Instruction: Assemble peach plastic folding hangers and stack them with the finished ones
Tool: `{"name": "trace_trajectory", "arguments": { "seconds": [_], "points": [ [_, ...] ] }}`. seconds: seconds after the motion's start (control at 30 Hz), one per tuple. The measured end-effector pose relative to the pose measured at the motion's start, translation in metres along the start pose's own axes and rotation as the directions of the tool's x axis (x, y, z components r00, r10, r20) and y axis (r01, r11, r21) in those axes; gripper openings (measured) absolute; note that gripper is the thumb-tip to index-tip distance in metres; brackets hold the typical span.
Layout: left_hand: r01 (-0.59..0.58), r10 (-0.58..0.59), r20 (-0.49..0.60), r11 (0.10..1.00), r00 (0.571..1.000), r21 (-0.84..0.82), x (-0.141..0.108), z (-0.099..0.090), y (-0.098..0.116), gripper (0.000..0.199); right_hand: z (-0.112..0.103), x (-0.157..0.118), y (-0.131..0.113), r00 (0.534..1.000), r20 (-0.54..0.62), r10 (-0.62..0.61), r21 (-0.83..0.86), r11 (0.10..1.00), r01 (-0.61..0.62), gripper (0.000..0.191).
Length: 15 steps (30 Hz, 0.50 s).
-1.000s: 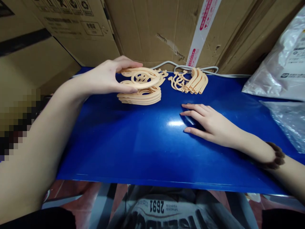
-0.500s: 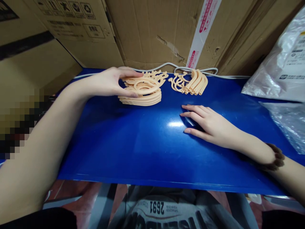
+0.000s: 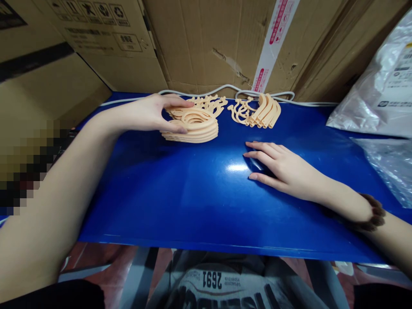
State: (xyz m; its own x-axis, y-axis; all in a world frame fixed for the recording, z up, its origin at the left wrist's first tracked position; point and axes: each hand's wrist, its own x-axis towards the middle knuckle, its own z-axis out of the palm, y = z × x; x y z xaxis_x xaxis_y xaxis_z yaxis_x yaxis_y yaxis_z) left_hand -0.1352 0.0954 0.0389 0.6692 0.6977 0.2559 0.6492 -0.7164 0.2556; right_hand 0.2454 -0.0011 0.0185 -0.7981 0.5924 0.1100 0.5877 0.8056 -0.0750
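My left hand point(image 3: 161, 112) reaches round the left end of a stack of beige curved plastic pieces point(image 3: 202, 131). The thumb lies against the stack's near side and the index finger along the far side; the other fingers are hidden. Behind the stack lie small beige hook-shaped pieces point(image 3: 210, 102). My right hand point(image 3: 278, 165) rests palm down on the blue table point(image 3: 193, 201), fingers spread, holding nothing. Beyond it sit more beige hooks point(image 3: 240, 112) and a row of bent, tube-like beige pieces point(image 3: 266, 111).
Cardboard boxes point(image 3: 206, 43) stand along the back and left of the table. A white cable point(image 3: 222, 87) runs along the back edge. At the right are a plastic bag with a label point(image 3: 380, 90) and a clear plastic wrapper point(image 3: 392, 167).
The topmost curved piece under my left hand has sunk flatter onto the stack. My left hand has barely shifted, and my right hand stays where it was.
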Motion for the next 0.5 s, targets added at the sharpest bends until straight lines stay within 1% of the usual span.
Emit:
{"name": "trace_trajectory", "arguments": {
  "seconds": [0.07, 0.13, 0.3, 0.37, 0.47, 0.5],
  "points": [
    [0.017, -0.017, 0.031, 1.0, 0.999, 0.015, 0.001, -0.001, 0.001, 0.07, 0.001, 0.0, 0.0, 1.0, -0.002, -0.004, -0.003, 1.0, 0.004, 0.049],
    [0.06, -0.061, 0.051, 0.998, 0.997, 0.016, 0.001, -0.001, 0.003, 0.072, 0.001, 0.0, 0.0, 1.0, -0.005, -0.006, -0.003, 1.0, 0.006, 0.049],
    [0.171, -0.168, 0.068, 0.985, 0.983, -0.037, 0.001, -0.001, 0.01, 0.076, 0.002, 0.0, 0.0, 1.0, -0.002, -0.005, 0.004, 1.0, 0.005, 0.048],
    [0.157, -0.154, 0.063, 0.987, 0.986, -0.046, 0.001, 0.0, 0.009, 0.075, 0.001, 0.0, 0.0, 1.0, -0.002, -0.005, 0.002, 1.0, 0.005, 0.048],
    [0.067, -0.065, 0.05, 0.997, 0.997, -0.043, 0.0, 0.0, 0.006, 0.07, 0.001, 0.0, -0.001, 1.0, 0.002, -0.005, -0.005, 1.0, 0.005, 0.049],
    [0.066, -0.063, 0.053, 0.997, 0.997, -0.044, 0.0, 0.0, 0.006, 0.069, 0.001, 0.0, -0.001, 1.0, 0.001, -0.005, -0.008, 1.0, 0.005, 0.049]
  ]
}}
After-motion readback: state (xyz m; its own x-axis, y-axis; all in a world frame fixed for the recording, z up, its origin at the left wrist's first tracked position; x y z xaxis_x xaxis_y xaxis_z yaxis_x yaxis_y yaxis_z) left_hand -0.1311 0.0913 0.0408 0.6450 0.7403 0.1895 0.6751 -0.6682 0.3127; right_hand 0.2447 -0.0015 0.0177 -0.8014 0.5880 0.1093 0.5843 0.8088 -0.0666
